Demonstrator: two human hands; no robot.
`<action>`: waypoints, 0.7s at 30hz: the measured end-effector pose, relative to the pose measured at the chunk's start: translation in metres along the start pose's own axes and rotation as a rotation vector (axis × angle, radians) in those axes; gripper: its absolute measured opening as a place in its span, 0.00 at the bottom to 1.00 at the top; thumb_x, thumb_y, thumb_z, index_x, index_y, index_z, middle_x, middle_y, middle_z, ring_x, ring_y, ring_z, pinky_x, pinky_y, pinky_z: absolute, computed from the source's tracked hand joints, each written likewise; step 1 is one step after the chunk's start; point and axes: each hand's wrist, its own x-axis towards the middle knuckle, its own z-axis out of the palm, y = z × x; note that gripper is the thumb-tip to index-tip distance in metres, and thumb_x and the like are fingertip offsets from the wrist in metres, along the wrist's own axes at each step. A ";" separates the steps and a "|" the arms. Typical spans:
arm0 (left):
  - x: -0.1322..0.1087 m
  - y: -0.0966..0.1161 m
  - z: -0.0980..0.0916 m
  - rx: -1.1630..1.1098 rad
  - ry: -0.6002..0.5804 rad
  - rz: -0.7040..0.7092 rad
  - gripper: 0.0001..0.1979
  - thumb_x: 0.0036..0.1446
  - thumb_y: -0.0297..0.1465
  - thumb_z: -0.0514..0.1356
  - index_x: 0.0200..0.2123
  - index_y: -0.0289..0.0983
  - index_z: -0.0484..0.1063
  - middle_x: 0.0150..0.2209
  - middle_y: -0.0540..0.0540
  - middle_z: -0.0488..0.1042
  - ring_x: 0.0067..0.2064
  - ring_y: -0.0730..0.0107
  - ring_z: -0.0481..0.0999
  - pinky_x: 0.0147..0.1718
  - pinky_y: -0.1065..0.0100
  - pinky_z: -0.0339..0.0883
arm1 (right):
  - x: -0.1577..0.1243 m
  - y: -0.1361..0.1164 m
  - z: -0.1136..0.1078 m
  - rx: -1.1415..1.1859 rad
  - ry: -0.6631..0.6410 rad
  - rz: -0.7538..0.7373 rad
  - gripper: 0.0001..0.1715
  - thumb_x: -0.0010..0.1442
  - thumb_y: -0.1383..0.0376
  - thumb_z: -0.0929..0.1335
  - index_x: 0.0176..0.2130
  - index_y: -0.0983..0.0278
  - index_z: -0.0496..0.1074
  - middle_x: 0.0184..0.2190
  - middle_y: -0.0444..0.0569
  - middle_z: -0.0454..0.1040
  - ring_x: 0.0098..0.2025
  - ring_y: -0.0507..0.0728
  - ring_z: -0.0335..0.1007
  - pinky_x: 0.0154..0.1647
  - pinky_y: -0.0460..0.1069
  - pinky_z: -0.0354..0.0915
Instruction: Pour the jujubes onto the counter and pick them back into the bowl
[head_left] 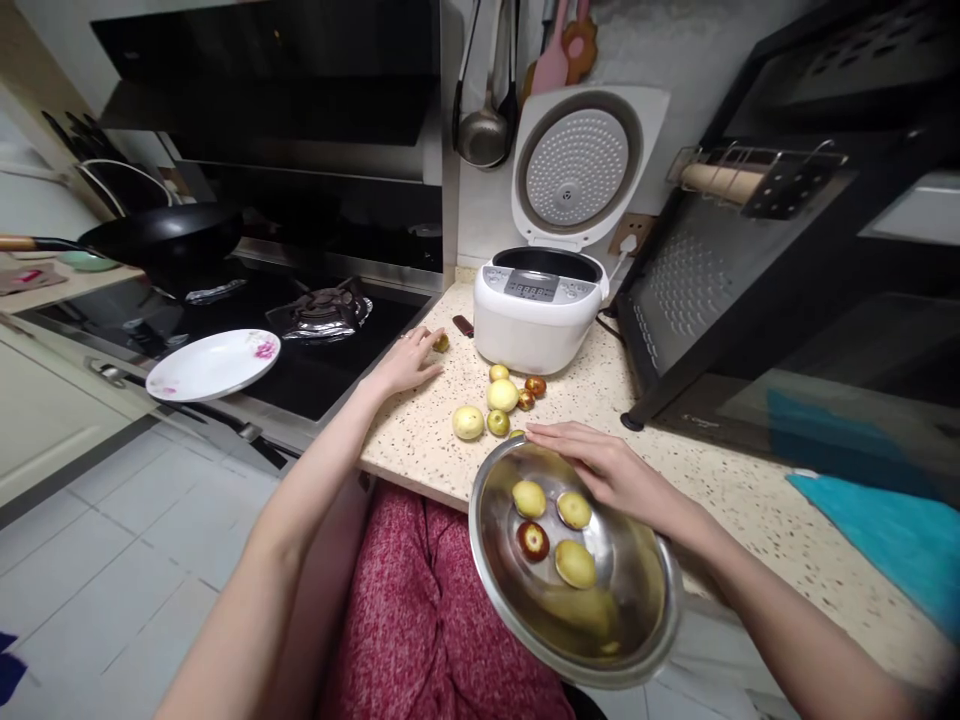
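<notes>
My left hand [409, 360] lies low over the speckled counter [420, 440], fingers stretched out and thumb apart. Its fingertips are at a small brownish-green jujube [442, 343]. With my right hand [600, 465] I hold the far rim of a metal bowl [637, 610], thumb inside and fingers along the edge. The bowl tilts at the counter's front edge, above my lap. Inside it are several yellow-green fruits [575, 564] and a red-brown jujube [532, 541]. More pale yellow fruits [502, 395] and reddish jujubes [535, 386] sit loose on the counter between my hands.
Behind the fruits stands a white rice cooker [536, 320], lid up. A dark brown flat object [463, 326] lies beside it. To the left, a floral plate [214, 365] overhangs the stove's edge, with a black wok [169, 235] behind. A black oven [795, 330] and blue cloth [885, 530] occupy the right.
</notes>
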 end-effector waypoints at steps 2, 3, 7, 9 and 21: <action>0.000 0.001 -0.001 0.003 0.029 0.014 0.32 0.64 0.41 0.58 0.68 0.39 0.55 0.67 0.33 0.58 0.66 0.42 0.64 0.63 0.44 0.61 | 0.001 0.000 0.004 0.005 0.046 0.027 0.33 0.66 0.76 0.64 0.64 0.51 0.68 0.61 0.47 0.73 0.63 0.61 0.70 0.64 0.65 0.67; 0.000 0.002 0.000 0.002 0.035 0.027 0.30 0.64 0.40 0.58 0.66 0.39 0.58 0.67 0.33 0.57 0.65 0.44 0.65 0.63 0.46 0.62 | 0.002 -0.001 0.006 0.006 0.069 0.044 0.34 0.65 0.77 0.64 0.63 0.51 0.69 0.60 0.47 0.74 0.62 0.61 0.71 0.64 0.65 0.67; 0.005 0.002 0.007 -0.018 0.029 0.098 0.30 0.63 0.36 0.59 0.65 0.37 0.56 0.71 0.35 0.50 0.72 0.46 0.55 0.68 0.48 0.56 | 0.008 -0.005 0.012 0.014 0.134 0.115 0.35 0.61 0.80 0.63 0.59 0.53 0.74 0.58 0.47 0.76 0.61 0.61 0.72 0.63 0.66 0.68; 0.007 0.002 0.011 -0.025 0.020 0.113 0.31 0.63 0.36 0.59 0.67 0.38 0.54 0.71 0.36 0.54 0.73 0.47 0.52 0.69 0.48 0.54 | 0.010 -0.007 0.013 0.027 0.162 0.149 0.35 0.59 0.81 0.63 0.57 0.54 0.75 0.58 0.47 0.76 0.60 0.61 0.73 0.63 0.66 0.68; 0.005 0.004 0.004 -0.011 0.040 0.028 0.37 0.61 0.42 0.62 0.69 0.43 0.53 0.68 0.36 0.59 0.70 0.42 0.56 0.64 0.44 0.57 | 0.011 -0.010 0.014 0.029 0.182 0.170 0.32 0.58 0.80 0.62 0.54 0.56 0.78 0.56 0.48 0.78 0.58 0.60 0.74 0.63 0.64 0.68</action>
